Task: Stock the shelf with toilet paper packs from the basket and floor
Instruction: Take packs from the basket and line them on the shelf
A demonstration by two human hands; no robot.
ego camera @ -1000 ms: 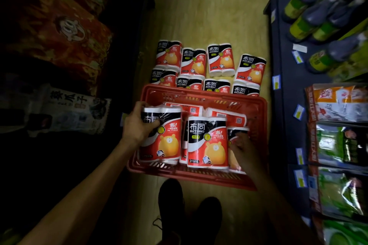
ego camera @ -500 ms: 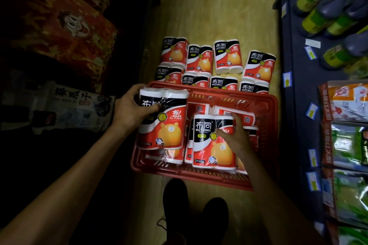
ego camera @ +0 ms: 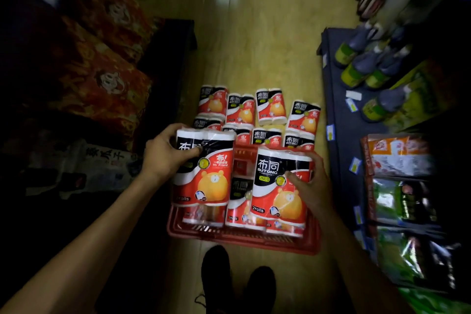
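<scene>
The left hand (ego camera: 165, 154) is closed around a red-black-and-white plastic-wrapped two-roll toilet paper pack (ego camera: 204, 168), upright, long axis toward twelve o'clock, above the red plastic basket (ego camera: 244, 239). The right hand (ego camera: 309, 186) is clamped on a second matching pack (ego camera: 277, 186) at three o'clock of the first, equally upright. More packs (ego camera: 270, 107) stand on the yellow floor (ego camera: 254, 46) at twelve o'clock.

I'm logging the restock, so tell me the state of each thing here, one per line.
Left hand: gripping a pack.
Right hand: gripping another pack.
Left pack: lifted, upright.
Right pack: lifted, upright.
Basket: on floor, packs left inside.
Floor packs: standing in rows, untouched.
</scene>
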